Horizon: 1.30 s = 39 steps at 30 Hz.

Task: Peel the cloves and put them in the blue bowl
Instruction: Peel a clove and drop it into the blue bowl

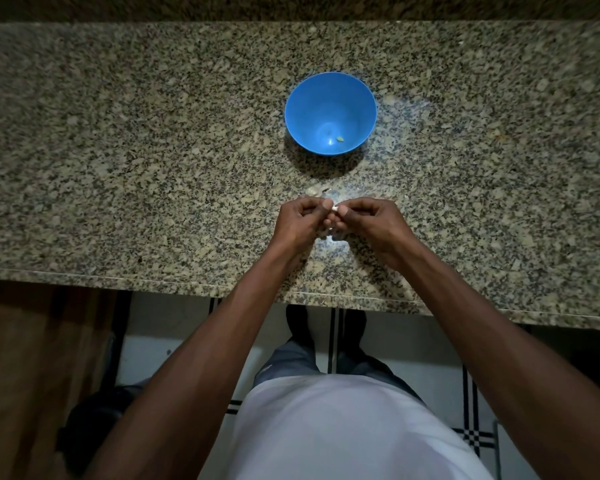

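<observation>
Head view: a person stands at a speckled stone bench, both forearms reaching out over its near edge.
Clove: a small pale clove sits between the two thumbs, above the bench and nearer the person than the blue bowl.
Left hand: the left hand has its fingers curled, thumb and fingertips pinching the clove's left end.
Right hand: the right hand is curled likewise, pinching the right end.
Why so held: probably one hand steadies the clove while the other works the skin loose; holding it low keeps scraps over the bench.
Axis: only a sliver shows, so its long axis seems to run left to right between the hands; which end is the tip I cannot tell.
Bowl: upright, well apart from the hands, with a small yellowish piece on its floor.
Bench scraps: pale bits, skins or cloves, lie just beyond the hands.
</observation>
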Each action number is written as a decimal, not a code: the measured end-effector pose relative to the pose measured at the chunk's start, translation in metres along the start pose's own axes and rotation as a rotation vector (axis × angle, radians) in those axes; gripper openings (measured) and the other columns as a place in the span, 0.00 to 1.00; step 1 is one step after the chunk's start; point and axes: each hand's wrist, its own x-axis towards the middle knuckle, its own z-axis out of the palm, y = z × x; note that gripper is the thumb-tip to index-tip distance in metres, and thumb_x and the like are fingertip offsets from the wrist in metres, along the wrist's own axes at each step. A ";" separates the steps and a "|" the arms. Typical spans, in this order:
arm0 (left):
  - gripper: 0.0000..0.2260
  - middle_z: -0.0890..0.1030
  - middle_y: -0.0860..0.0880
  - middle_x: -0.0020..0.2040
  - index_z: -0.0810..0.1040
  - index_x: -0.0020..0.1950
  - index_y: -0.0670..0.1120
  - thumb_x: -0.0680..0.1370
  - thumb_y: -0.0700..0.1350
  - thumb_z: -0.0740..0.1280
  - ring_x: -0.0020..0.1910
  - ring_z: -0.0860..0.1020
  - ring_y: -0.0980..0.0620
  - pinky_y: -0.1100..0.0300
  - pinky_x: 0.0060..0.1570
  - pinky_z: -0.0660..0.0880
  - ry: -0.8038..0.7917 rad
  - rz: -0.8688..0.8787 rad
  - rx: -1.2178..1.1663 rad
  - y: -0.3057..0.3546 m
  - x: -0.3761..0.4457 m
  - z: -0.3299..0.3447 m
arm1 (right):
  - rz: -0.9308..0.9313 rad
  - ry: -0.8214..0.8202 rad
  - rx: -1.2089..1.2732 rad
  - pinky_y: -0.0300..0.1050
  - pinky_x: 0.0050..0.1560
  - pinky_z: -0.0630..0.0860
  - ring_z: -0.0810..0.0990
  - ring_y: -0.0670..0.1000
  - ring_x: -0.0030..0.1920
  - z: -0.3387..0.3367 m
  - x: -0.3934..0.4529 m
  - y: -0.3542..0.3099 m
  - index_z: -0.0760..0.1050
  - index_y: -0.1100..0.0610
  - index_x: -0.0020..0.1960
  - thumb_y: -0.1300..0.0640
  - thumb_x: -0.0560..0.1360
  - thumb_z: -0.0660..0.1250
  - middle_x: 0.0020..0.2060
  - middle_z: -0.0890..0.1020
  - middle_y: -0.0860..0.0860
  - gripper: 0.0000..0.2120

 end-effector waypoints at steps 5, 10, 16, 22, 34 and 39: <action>0.09 0.84 0.45 0.40 0.81 0.56 0.32 0.82 0.37 0.68 0.37 0.81 0.55 0.66 0.42 0.81 -0.086 -0.158 -0.206 0.004 0.003 -0.004 | -0.116 0.032 -0.130 0.63 0.56 0.84 0.88 0.60 0.47 -0.002 0.000 -0.005 0.84 0.65 0.52 0.64 0.76 0.75 0.45 0.88 0.60 0.05; 0.06 0.83 0.41 0.43 0.79 0.51 0.34 0.83 0.33 0.63 0.35 0.82 0.56 0.67 0.40 0.81 -0.121 -0.287 -0.386 0.016 0.006 -0.004 | -0.248 0.084 -0.267 0.55 0.53 0.86 0.88 0.55 0.45 0.001 0.004 -0.008 0.86 0.61 0.50 0.64 0.76 0.76 0.43 0.88 0.53 0.04; 0.06 0.81 0.45 0.40 0.79 0.50 0.36 0.84 0.34 0.64 0.37 0.78 0.56 0.68 0.40 0.80 -0.121 -0.312 -0.416 0.017 0.004 -0.004 | -0.222 -0.004 -0.199 0.49 0.52 0.84 0.87 0.54 0.47 -0.005 0.007 -0.008 0.84 0.67 0.53 0.67 0.77 0.73 0.46 0.87 0.58 0.06; 0.06 0.78 0.43 0.43 0.77 0.51 0.35 0.85 0.35 0.62 0.39 0.75 0.56 0.69 0.38 0.77 -0.119 -0.326 -0.480 0.015 0.004 -0.002 | -0.159 -0.009 -0.054 0.48 0.53 0.84 0.86 0.52 0.46 -0.003 0.008 -0.005 0.84 0.64 0.52 0.67 0.77 0.72 0.44 0.87 0.56 0.05; 0.11 0.86 0.45 0.53 0.84 0.57 0.41 0.75 0.38 0.78 0.50 0.86 0.48 0.57 0.46 0.84 -0.029 0.211 0.242 0.009 -0.006 -0.010 | -0.130 0.044 -0.087 0.62 0.53 0.85 0.86 0.64 0.47 -0.004 0.004 -0.002 0.84 0.64 0.56 0.64 0.77 0.75 0.46 0.87 0.62 0.08; 0.04 0.87 0.51 0.44 0.87 0.51 0.41 0.77 0.38 0.75 0.41 0.84 0.61 0.64 0.44 0.83 0.146 0.424 0.486 0.006 -0.003 -0.006 | -0.089 0.069 0.026 0.47 0.53 0.85 0.88 0.53 0.47 0.005 -0.004 -0.003 0.86 0.61 0.52 0.62 0.73 0.79 0.46 0.89 0.57 0.09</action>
